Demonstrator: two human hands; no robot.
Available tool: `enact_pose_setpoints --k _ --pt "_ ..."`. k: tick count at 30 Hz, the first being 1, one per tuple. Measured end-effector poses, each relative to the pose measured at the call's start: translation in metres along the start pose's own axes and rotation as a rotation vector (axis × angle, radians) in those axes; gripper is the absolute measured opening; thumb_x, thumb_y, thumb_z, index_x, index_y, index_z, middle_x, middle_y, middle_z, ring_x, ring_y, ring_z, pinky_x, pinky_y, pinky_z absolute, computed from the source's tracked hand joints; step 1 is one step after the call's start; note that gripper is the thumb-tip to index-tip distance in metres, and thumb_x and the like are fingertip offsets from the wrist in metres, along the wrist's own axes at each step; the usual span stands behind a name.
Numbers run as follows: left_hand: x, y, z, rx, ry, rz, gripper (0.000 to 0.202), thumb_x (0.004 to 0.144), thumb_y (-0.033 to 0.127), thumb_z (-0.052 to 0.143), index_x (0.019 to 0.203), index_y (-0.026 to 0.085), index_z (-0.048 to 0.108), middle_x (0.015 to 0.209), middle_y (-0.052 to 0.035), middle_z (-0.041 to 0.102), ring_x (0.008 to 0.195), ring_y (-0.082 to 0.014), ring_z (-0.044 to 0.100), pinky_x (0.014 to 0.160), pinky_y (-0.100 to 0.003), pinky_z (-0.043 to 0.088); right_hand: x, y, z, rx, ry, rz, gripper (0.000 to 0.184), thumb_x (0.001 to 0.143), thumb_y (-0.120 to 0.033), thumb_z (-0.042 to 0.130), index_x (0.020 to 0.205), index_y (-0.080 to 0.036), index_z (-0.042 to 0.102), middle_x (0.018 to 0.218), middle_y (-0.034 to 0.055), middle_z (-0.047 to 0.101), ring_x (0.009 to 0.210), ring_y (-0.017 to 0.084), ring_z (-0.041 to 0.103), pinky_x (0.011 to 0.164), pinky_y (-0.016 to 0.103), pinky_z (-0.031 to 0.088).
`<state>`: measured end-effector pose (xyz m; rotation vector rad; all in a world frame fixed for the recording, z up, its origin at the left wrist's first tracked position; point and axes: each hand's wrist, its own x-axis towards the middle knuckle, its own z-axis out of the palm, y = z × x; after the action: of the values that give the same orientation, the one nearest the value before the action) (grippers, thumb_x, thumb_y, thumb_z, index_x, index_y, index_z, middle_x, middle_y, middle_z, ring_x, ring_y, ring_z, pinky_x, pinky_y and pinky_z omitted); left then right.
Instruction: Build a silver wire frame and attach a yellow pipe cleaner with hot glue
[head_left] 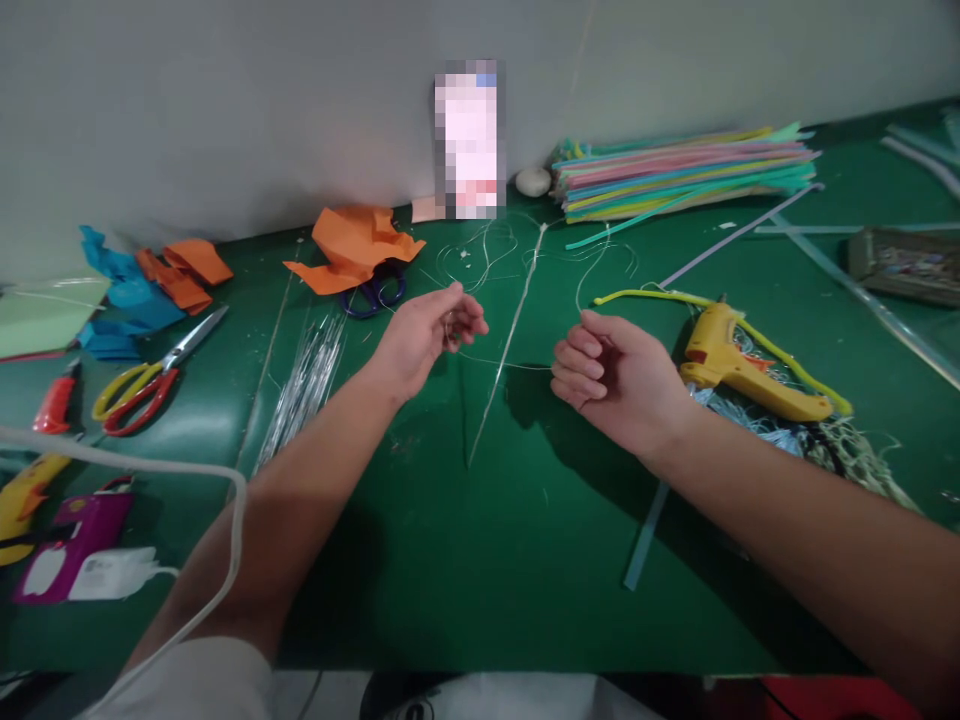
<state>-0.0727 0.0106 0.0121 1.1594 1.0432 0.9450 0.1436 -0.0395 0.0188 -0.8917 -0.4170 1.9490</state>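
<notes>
the green worktop (pixel 420 560) fills most of what i see, with a bundle of coloured stems (pixel 686 172) lying along its back; a yellow glue gun (pixel 746 365) rests over to the right; the right hand (pixel 607 370) is curled narrow around a thin wire (pixel 525 367), while the left hand (pixel 435 335) is half curled, and i can't tell whether it pinches anything; a twisted strand (pixel 507 345) slants between the hands, the thin wire crossing it
</notes>
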Motion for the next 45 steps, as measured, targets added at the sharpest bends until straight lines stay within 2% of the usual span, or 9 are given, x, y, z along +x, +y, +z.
enact_pose_setpoints --k 4,9,11,16,22,29,35,41,45 --pt "0.000 0.003 -0.002 0.037 -0.012 -0.031 0.034 0.091 0.040 0.060 0.068 0.016 0.065 0.062 -0.0017 0.063 0.047 -0.0061 0.041 0.044 -0.020 0.026 0.001 -0.004 -0.002 -0.021 0.042 -0.114 0.040 0.095 -0.030 0.043 0.057 -0.020 0.036 0.050 -0.0050 0.024 0.043 0.008 0.020 0.044 0.023 0.025" --pt "-0.001 0.010 0.001 -0.218 -0.099 -0.137 0.051 0.100 0.038 0.046 0.054 0.017 0.045 0.048 0.0037 0.042 0.038 -0.0043 0.027 0.040 -0.020 0.018 0.004 -0.003 -0.007 -0.064 0.054 -0.199 0.036 0.091 -0.033 0.051 0.061 -0.021 0.034 0.051 -0.0056 0.025 0.043 0.008 0.022 0.045 0.024 0.027" --pt "-0.003 0.011 0.004 -0.250 -0.118 -0.129 0.052 0.101 0.035 0.044 0.053 0.017 0.042 0.047 0.0042 0.038 0.039 -0.0045 0.028 0.040 -0.019 0.020 0.005 -0.002 -0.008 -0.067 0.044 -0.198 0.036 0.090 -0.033 0.052 0.062 -0.022 0.033 0.052 -0.0058 0.025 0.043 0.008 0.022 0.045 0.024 0.028" --pt "-0.006 0.010 0.009 -0.201 -0.135 -0.104 0.048 0.101 0.033 0.043 0.056 0.017 0.046 0.051 0.0030 0.042 0.042 -0.0051 0.034 0.043 -0.019 0.027 0.003 -0.001 -0.005 -0.025 -0.025 -0.135 0.038 0.089 -0.034 0.055 0.063 -0.021 0.031 0.053 -0.0061 0.025 0.043 0.007 0.023 0.044 0.024 0.027" --pt "-0.006 0.010 0.010 -0.260 -0.067 -0.039 0.045 0.100 0.034 0.047 0.058 0.018 0.049 0.051 0.0037 0.040 0.043 -0.0054 0.032 0.042 -0.019 0.025 0.001 -0.002 -0.003 0.014 0.004 -0.098 0.036 0.093 -0.032 0.048 0.061 -0.021 0.032 0.051 -0.0054 0.026 0.044 0.008 0.018 0.044 0.025 0.025" --pt "-0.004 0.008 0.009 -0.212 0.002 -0.029 0.043 0.096 0.038 0.053 0.059 0.018 0.046 0.054 0.0047 0.041 0.043 -0.0048 0.032 0.044 -0.021 0.027 0.002 -0.001 -0.006 -0.030 -0.035 -0.105 0.039 0.090 -0.035 0.054 0.061 -0.021 0.033 0.054 -0.0061 0.021 0.043 0.008 0.017 0.044 0.024 0.026" --pt "-0.006 0.007 0.011 -0.237 -0.006 -0.036 0.042 0.097 0.037 0.052 0.060 0.018 0.046 0.054 0.0046 0.042 0.043 -0.0046 0.033 0.044 -0.020 0.028 0.002 0.000 -0.004 0.037 -0.003 -0.071 0.038 0.095 -0.032 0.044 0.060 -0.021 0.035 0.051 -0.0053 0.025 0.043 0.008 0.016 0.044 0.025 0.024" --pt "-0.007 0.008 0.013 -0.265 -0.019 -0.033 0.043 0.100 0.032 0.047 0.059 0.017 0.048 0.053 0.0042 0.042 0.043 -0.0045 0.034 0.043 -0.019 0.027 0.003 0.000 -0.007 -0.021 -0.030 -0.092 0.038 0.090 -0.035 0.054 0.061 -0.021 0.035 0.054 -0.0059 0.023 0.044 0.008 0.018 0.045 0.025 0.026" --pt "-0.005 0.005 0.010 -0.263 -0.023 -0.026 0.041 0.098 0.034 0.050 0.060 0.018 0.050 0.055 0.0039 0.043 0.044 -0.0048 0.034 0.043 -0.020 0.027 0.003 0.000 -0.007 -0.025 -0.012 -0.095 0.037 0.091 -0.034 0.051 0.060 -0.021 0.035 0.054 -0.0059 0.022 0.044 0.008 0.016 0.045 0.024 0.026"
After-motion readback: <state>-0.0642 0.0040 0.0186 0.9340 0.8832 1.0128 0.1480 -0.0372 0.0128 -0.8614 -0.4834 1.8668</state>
